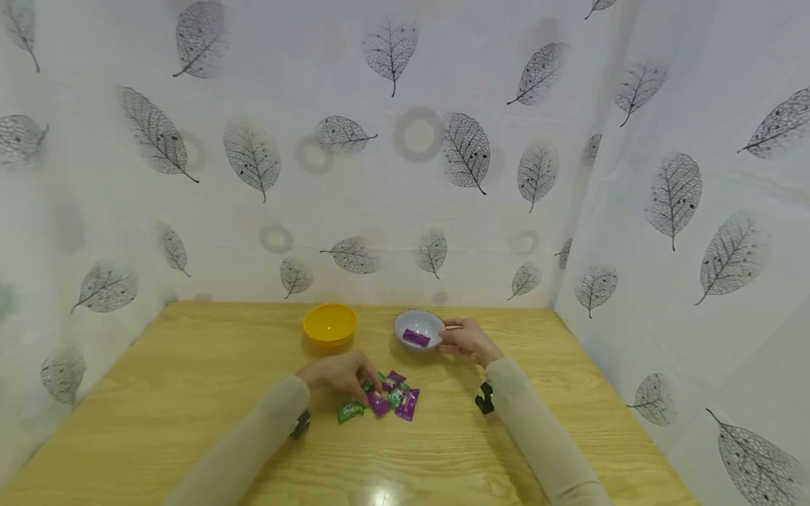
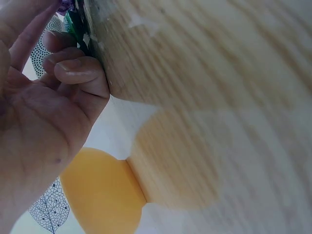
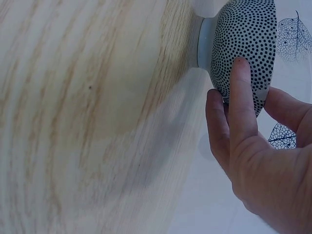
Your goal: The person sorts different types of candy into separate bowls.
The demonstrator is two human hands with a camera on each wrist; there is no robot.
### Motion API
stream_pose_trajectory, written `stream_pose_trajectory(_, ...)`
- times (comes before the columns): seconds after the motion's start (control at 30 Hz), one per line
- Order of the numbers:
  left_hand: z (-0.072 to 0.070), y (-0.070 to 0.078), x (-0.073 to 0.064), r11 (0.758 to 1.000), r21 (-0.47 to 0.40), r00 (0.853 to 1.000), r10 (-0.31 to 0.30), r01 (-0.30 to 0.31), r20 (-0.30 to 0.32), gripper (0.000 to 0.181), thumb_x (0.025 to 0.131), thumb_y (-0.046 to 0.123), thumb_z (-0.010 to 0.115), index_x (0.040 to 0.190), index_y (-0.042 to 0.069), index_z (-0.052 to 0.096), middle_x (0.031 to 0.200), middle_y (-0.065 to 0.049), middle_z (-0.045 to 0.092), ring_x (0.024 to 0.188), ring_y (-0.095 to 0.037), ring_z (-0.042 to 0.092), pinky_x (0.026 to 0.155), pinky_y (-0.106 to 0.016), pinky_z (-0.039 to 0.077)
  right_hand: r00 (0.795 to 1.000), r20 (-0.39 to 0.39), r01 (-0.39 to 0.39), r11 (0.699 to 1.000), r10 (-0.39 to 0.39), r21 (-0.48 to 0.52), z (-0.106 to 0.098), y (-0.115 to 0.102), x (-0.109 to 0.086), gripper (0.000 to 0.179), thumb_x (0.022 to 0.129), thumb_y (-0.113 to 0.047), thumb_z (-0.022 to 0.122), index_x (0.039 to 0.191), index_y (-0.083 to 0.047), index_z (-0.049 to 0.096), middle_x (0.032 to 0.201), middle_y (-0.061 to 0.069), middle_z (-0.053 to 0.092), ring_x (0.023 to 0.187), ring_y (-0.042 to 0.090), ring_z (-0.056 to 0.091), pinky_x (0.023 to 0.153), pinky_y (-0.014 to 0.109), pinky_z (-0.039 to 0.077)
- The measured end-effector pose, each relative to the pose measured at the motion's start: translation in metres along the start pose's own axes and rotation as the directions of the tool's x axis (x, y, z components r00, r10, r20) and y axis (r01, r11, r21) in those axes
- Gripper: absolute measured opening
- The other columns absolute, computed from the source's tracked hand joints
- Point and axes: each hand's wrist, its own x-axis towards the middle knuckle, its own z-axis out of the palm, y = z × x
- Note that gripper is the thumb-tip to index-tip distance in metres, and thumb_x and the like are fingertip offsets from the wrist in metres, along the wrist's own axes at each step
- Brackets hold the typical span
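Observation:
My left hand (image 1: 342, 374) reaches down over a small pile of wrapped candies on the table, thumb and forefinger at a purple candy (image 1: 379, 404). Its other fingers curl against the tabletop in the left wrist view; I cannot tell whether the fingertips pinch the candy. Beside them lie a green candy (image 1: 350, 411) and another purple candy (image 1: 408, 405). My right hand (image 1: 470, 339) grips the right side of a white bowl (image 3: 243, 44) with black dots outside, fingers along its outer wall and thumb at the rim. One purple candy (image 1: 416, 338) lies inside that bowl.
A yellow bowl (image 1: 330, 325) stands at the back of the wooden table (image 1: 209, 393), left of the white one. A white curtain with leaf prints (image 1: 405, 204) hangs behind the table's far edge and along its sides.

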Motion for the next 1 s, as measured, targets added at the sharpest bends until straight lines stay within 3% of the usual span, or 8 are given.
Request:
stream_pose_trajectory(0.17, 0.0001, -0.0016, -0.0005, 1.000, 0.007, 1.000, -0.015, 0.015, -0.008, 0.022, 0.077, 0.007, 0.079, 0.095, 0.019, 0.077, 0.072, 0.001, 0.059, 0.066, -0.011, 0.046, 0.060, -0.021, 0.042, 1.000, -0.007, -0.007, 1.000, 0.007, -0.028, 0.0004, -0.0008, -0.0024, 0.049, 0.097, -0.001, 0.055, 0.143, 0.007, 0.041, 0.125, 0.032, 0.057, 0.084, 0.021, 0.072, 0.090, 0.037, 0.057)
stream_pose_trajectory(0.4, -0.0001, -0.0035, -0.0013, 1.000, -0.007, 1.000, 0.016, -0.016, -0.008, 0.022, 0.077, 0.009, 0.080, 0.097, 0.019, 0.077, 0.071, 0.001, 0.058, 0.064, -0.010, 0.045, 0.057, -0.018, 0.040, 1.000, -0.018, -0.008, 0.999, 0.008, -0.034, 0.0017, -0.0022, -0.0049, 0.048, 0.096, -0.002, 0.057, 0.142, 0.005, 0.044, 0.123, 0.030, 0.060, 0.082, 0.020, 0.072, 0.087, 0.035, 0.059)
stream_pose_trajectory(0.67, -0.0013, -0.0025, -0.0033, 0.998, -0.067, 1.000, -0.001, 0.000, -0.018, 0.022, 0.076, 0.012, 0.081, 0.096, 0.019, 0.077, 0.073, 0.000, 0.061, 0.066, -0.010, 0.048, 0.060, -0.020, 0.042, 1.000, -0.012, -0.013, 0.999, 0.012, -0.033, 0.0006, -0.0007, -0.0064, 0.048, 0.097, -0.002, 0.056, 0.143, 0.004, 0.042, 0.123, 0.029, 0.059, 0.084, 0.021, 0.071, 0.092, 0.039, 0.056)
stream_pose_trajectory(0.9, -0.0066, -0.0005, -0.0043, 0.992, -0.126, 0.995, 0.002, -0.015, -0.102, 0.021, 0.076, 0.012, 0.082, 0.096, 0.018, 0.076, 0.087, 0.000, 0.072, 0.081, -0.017, 0.058, 0.079, -0.032, 0.047, 1.000, -0.010, 0.003, 0.999, -0.004, -0.048, -0.0010, -0.0016, -0.0049, 0.048, 0.098, -0.004, 0.054, 0.144, 0.005, 0.041, 0.127, 0.030, 0.057, 0.081, 0.017, 0.071, 0.091, 0.037, 0.057)
stream_pose_trajectory(1.0, -0.0075, -0.0016, -0.0043, 0.990, -0.137, 0.991, 0.008, -0.027, -0.133, 0.022, 0.077, 0.011, 0.081, 0.098, 0.018, 0.076, 0.090, 0.000, 0.074, 0.082, -0.018, 0.061, 0.080, -0.032, 0.050, 1.000, -0.002, -0.002, 0.999, 0.002, -0.041, -0.0008, -0.0006, -0.0033, 0.049, 0.098, -0.004, 0.055, 0.144, 0.005, 0.040, 0.128, 0.031, 0.056, 0.082, 0.016, 0.071, 0.091, 0.036, 0.057)
